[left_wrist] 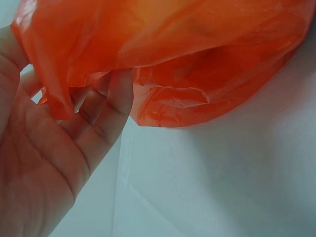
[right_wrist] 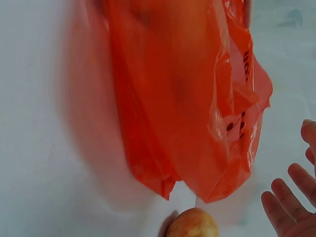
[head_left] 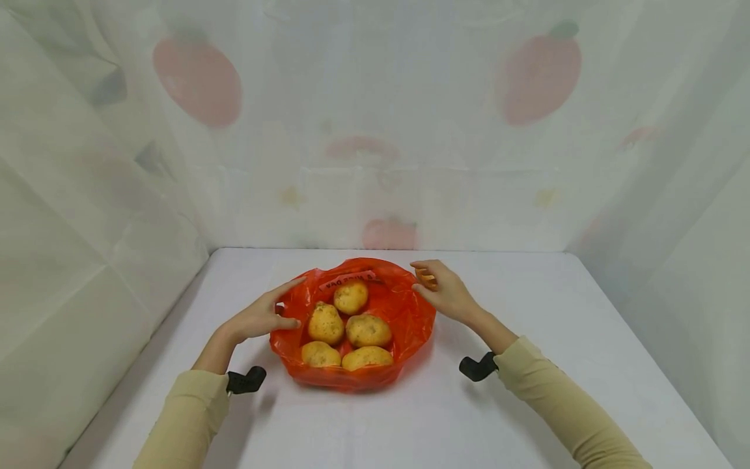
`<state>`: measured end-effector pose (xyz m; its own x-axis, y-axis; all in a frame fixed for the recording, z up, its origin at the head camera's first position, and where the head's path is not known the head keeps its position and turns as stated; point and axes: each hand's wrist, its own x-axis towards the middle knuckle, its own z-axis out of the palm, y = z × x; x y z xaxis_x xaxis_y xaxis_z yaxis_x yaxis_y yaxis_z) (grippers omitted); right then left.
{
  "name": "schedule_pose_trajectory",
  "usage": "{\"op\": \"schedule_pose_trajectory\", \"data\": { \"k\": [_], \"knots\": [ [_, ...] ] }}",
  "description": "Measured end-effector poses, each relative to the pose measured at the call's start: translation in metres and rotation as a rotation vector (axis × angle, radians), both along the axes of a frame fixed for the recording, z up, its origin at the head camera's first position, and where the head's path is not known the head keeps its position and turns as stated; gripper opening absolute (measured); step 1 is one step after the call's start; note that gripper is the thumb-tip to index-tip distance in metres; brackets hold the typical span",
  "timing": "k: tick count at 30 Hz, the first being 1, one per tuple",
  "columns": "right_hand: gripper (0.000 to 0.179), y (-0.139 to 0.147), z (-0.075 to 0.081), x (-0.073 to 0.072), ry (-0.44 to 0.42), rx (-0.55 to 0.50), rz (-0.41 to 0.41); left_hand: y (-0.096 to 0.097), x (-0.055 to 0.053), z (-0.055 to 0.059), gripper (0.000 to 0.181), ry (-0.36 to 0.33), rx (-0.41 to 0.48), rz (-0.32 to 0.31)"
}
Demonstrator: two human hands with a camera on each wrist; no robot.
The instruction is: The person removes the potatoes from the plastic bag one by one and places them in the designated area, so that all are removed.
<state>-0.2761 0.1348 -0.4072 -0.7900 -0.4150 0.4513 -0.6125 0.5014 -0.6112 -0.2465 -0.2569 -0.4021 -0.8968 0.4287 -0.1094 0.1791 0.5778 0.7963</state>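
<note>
A red plastic bag (head_left: 416,319) lies with its mouth wide, several potatoes (head_left: 368,330) inside it. At its left rim, my left hand (head_left: 258,317) holds the edge with thumb and index finger spread. In the left wrist view a flap of the bag (left_wrist: 197,34) hangs over the palm of the left hand (left_wrist: 54,148), the fingers curved behind it and their tips hidden. My right hand (head_left: 448,290) is beside the right rim. From the right wrist camera, the right hand (right_wrist: 291,197) appears apart from the bag (right_wrist: 173,98), fingers loose and holding nothing.
Low in the right wrist view, another potato (right_wrist: 192,224) shows beside the bag, outside it. The white table (head_left: 351,430) ends at a curtain (head_left: 375,98) with faded fruit prints. More sheeting (head_left: 76,260) hangs at both sides.
</note>
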Motion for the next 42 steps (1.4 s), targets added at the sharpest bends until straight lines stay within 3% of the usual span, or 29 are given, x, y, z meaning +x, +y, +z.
{"op": "schedule_pose_trajectory", "data": {
  "k": [7, 15, 29, 42],
  "knots": [
    [0.044, -0.012, 0.006, 0.006, 0.059, -0.022, 0.091, -0.001, -0.001, -0.001, 0.083, 0.0, 0.008, -0.013],
    [0.047, -0.026, 0.01, 0.018, 0.082, 0.028, 0.125, -0.001, -0.002, -0.002, 0.082, -0.009, 0.025, -0.018],
    [0.047, -0.04, 0.006, 0.03, 0.023, 0.053, 0.223, 0.002, -0.001, -0.002, 0.081, -0.029, 0.025, -0.003],
    [0.049, -0.044, -0.007, 0.031, -0.086, 0.109, 0.271, 0.002, 0.0, -0.001, 0.081, -0.028, 0.024, -0.007]
  ]
}}
